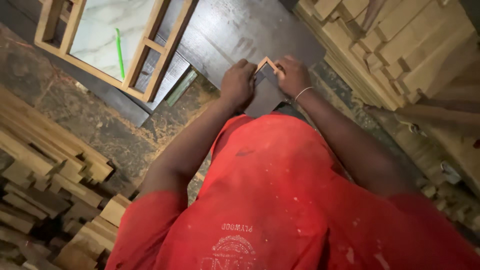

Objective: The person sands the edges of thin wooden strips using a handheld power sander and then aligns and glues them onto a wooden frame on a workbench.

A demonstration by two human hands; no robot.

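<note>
My left hand [238,82] and my right hand [292,75] meet in front of my red shirt, both gripping a small dark board piece [265,92]. A pale wooden strip [264,63] runs along its top corner, between my fingertips. My right wrist wears a thin light bracelet [303,92]. The piece is held just above the near edge of a large dark sheet [225,30] lying on the floor. My fingers hide much of the strip.
A pale wooden frame [150,47] over a white marbled panel [100,30] lies at upper left, with a green stick [119,52] on it. Sawn timber is stacked at right [400,45] and at lower left [45,165]. Sawdust covers the floor [100,125].
</note>
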